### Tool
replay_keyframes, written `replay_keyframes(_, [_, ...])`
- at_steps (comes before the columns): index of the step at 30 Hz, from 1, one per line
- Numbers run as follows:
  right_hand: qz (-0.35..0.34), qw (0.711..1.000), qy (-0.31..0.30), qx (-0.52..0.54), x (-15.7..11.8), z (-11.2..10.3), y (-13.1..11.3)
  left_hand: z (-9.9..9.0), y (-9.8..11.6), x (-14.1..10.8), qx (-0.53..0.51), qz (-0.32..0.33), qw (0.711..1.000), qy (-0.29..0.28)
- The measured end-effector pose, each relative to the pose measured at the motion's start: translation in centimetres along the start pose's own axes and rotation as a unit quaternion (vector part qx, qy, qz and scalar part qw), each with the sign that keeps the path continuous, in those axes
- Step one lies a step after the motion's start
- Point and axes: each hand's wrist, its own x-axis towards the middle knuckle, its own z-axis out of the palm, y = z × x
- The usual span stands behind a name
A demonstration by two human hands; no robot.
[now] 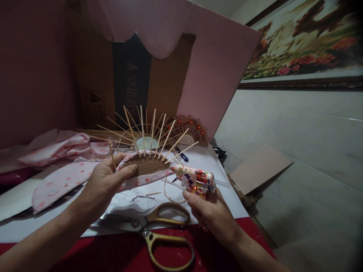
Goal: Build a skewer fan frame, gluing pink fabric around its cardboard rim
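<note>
My left hand (109,175) grips a half-round cardboard piece (147,166) edged with pink spotted fabric, thumb across its face. Thin wooden sticks (153,130) fan upward from its curved edge. In my right hand (211,209) is a glue gun (195,177) wrapped in colourful patterned covering, with a clear glue stick poking out of its back. Its nozzle meets or nearly meets the right end of the cardboard piece; exact contact I cannot tell. Below, large scissors (159,226) with gold-coloured handles lie open.
Behind stand a finished-looking fan with red beads (198,126) and a half-round piece with pale blue centre (146,143). Pink spotted fabric (68,147) and a fabric-covered shape (61,185) lie left. Twine and scraps rest on white paper (227,202). A cardboard box (167,75) rises at the back.
</note>
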Motion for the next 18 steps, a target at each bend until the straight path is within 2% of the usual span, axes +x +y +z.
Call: replay_keyframes(18, [-0.001,1.0,0.017,-0.007,-0.03,0.18,-0.47,0.0,0.27,-0.37,0.005,0.009,1.0,-0.002])
